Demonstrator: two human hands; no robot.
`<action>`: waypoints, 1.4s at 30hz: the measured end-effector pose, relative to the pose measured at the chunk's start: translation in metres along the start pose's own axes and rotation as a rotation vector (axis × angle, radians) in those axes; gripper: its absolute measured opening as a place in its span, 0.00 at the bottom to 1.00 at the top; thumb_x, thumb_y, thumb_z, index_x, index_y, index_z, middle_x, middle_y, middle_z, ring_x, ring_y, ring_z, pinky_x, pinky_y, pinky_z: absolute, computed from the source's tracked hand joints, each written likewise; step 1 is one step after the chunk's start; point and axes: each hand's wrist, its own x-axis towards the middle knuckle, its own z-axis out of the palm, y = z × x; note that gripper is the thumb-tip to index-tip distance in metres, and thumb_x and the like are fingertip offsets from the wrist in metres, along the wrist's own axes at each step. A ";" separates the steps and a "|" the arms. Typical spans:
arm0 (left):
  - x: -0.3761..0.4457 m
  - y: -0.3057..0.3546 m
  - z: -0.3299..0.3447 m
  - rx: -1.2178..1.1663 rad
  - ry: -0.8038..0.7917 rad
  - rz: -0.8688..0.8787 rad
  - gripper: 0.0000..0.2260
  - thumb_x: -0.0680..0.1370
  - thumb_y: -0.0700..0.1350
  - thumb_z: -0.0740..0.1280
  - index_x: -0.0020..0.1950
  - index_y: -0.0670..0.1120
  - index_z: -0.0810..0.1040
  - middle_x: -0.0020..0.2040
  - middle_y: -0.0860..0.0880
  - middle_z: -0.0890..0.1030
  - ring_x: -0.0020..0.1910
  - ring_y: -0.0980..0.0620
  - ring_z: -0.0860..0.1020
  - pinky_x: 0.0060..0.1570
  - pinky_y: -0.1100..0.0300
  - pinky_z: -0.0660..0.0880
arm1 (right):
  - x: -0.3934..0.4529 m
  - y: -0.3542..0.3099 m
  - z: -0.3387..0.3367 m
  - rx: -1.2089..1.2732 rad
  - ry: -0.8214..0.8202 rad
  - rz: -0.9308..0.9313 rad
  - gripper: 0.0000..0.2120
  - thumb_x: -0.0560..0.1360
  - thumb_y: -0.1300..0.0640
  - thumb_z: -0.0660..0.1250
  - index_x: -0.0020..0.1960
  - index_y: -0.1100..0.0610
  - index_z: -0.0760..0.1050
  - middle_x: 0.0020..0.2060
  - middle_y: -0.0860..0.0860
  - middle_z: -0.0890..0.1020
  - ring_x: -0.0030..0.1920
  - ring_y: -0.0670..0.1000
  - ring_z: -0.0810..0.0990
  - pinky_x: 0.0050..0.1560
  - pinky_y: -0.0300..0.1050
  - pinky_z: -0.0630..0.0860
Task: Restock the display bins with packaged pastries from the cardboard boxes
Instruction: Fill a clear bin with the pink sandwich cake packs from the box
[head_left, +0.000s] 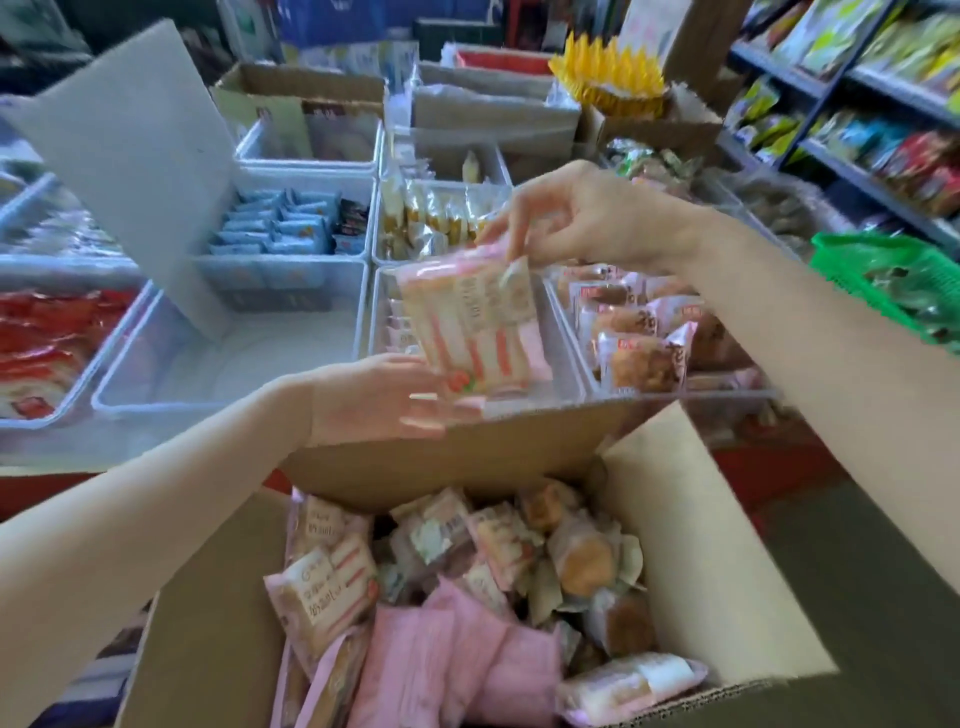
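A stack of pink-and-white packaged pastries (478, 322) hangs between both hands above a clear display bin (563, 374). My right hand (576, 218) pinches the stack's top edge from above. My left hand (384, 400) holds its bottom edge from below, fingers curled under it. Just below, an open cardboard box (691, 545) holds several more packaged pastries (467, 582), pink and beige. A few pink packets lie at the left end of the bin under the stack.
To the right, a clear bin of brown pastries (639, 338). A clear bin (218, 364) on the left holds a grey cardboard sheet (140, 156). Further bins hold blue packets (280, 223), yellow packets (426, 218), red packets (47, 332). A green basket (883, 270) and shelves (857, 104) stand right.
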 end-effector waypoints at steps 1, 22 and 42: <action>-0.005 0.015 -0.001 -0.076 0.056 0.029 0.19 0.66 0.68 0.68 0.56 0.74 0.71 0.69 0.46 0.71 0.69 0.46 0.69 0.69 0.45 0.64 | 0.001 0.004 -0.004 0.100 0.071 0.001 0.11 0.72 0.71 0.67 0.38 0.57 0.75 0.52 0.57 0.81 0.51 0.47 0.81 0.51 0.40 0.79; 0.057 0.079 -0.042 -0.157 0.499 0.004 0.11 0.76 0.37 0.66 0.57 0.37 0.77 0.45 0.43 0.81 0.41 0.52 0.81 0.42 0.64 0.80 | 0.060 0.115 0.009 -0.344 0.502 0.423 0.37 0.73 0.50 0.70 0.75 0.55 0.55 0.69 0.58 0.65 0.66 0.57 0.69 0.56 0.48 0.69; 0.100 0.099 -0.041 -0.410 0.437 0.119 0.08 0.77 0.37 0.64 0.55 0.39 0.76 0.46 0.44 0.82 0.41 0.52 0.81 0.44 0.62 0.81 | 0.091 0.144 0.002 0.647 0.471 0.453 0.06 0.74 0.61 0.69 0.46 0.54 0.73 0.40 0.53 0.81 0.24 0.45 0.73 0.23 0.37 0.66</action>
